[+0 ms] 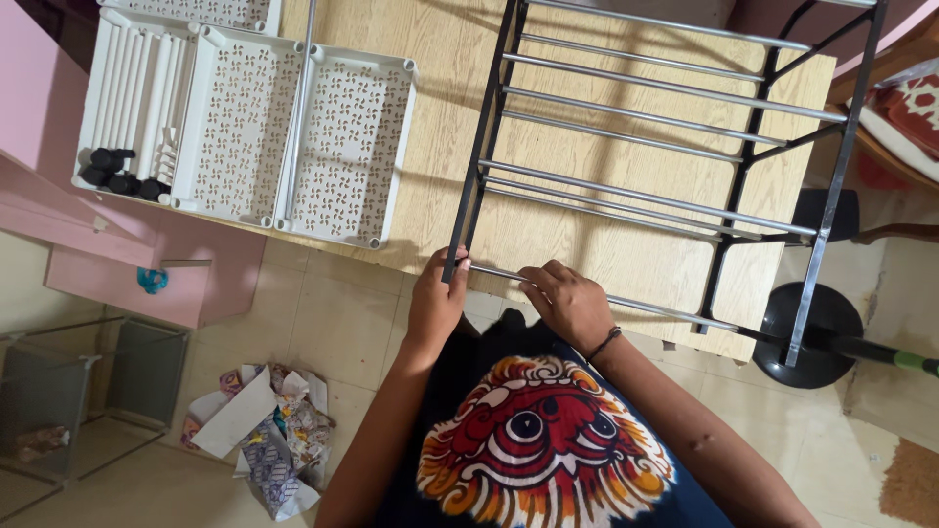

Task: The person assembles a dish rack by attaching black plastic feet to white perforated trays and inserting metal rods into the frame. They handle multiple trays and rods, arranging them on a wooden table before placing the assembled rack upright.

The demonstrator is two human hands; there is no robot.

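A metal rack (646,156) with black side frames and several silver cross rods lies on a wooden table (440,108). My left hand (435,298) grips the lower end of the black left frame bar at the table's near edge. My right hand (567,303) is closed over the nearest silver rod (646,305), just right of the left hand. A dark band sits on my right wrist.
White perforated plastic trays (342,147) lie on the table's left part, beside a tray of white tubes and small black caps (117,171). Crumpled wrapping (264,430) lies on the tiled floor. A wire-frame shelf (59,401) stands lower left; a black round base (812,332) is at right.
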